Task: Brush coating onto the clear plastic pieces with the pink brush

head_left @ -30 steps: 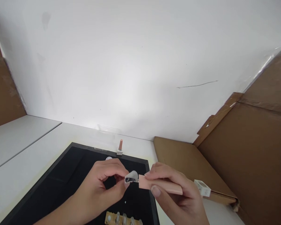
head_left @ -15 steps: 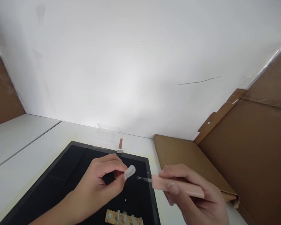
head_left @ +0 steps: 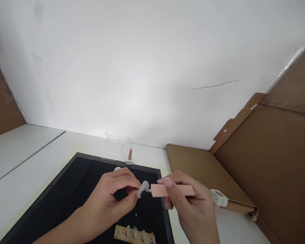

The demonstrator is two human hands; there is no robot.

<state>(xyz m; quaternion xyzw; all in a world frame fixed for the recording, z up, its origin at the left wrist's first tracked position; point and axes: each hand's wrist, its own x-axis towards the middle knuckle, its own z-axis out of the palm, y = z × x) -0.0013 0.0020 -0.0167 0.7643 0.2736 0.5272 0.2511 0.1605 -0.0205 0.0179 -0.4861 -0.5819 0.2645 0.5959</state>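
Observation:
My left hand (head_left: 117, 191) is closed in a pinch on a translucent false nail tip (head_left: 143, 185), which stands out past the fingertips. My right hand (head_left: 188, 200) grips the pink cap handle of a nail polish brush (head_left: 170, 190). The brush end meets the underside or near edge of the nail tip, though the exact contact is too small to tell. Below the hands, a yellowish holder (head_left: 123, 234) carries several similar translucent nail tips on a black mat (head_left: 73, 189).
A small white bottle with a pink cap (head_left: 129, 157) stands at the mat's far edge. By my right wrist is a small white block-shaped container (head_left: 219, 197), beside a cardboard box (head_left: 195, 166). A white wall rises behind, and a cardboard panel (head_left: 277, 145) stands at the right.
My right hand has moved left, bringing the brush from a gap away up to the nail tip. The nail tip has turned slightly. The white container by my right wrist has come into view.

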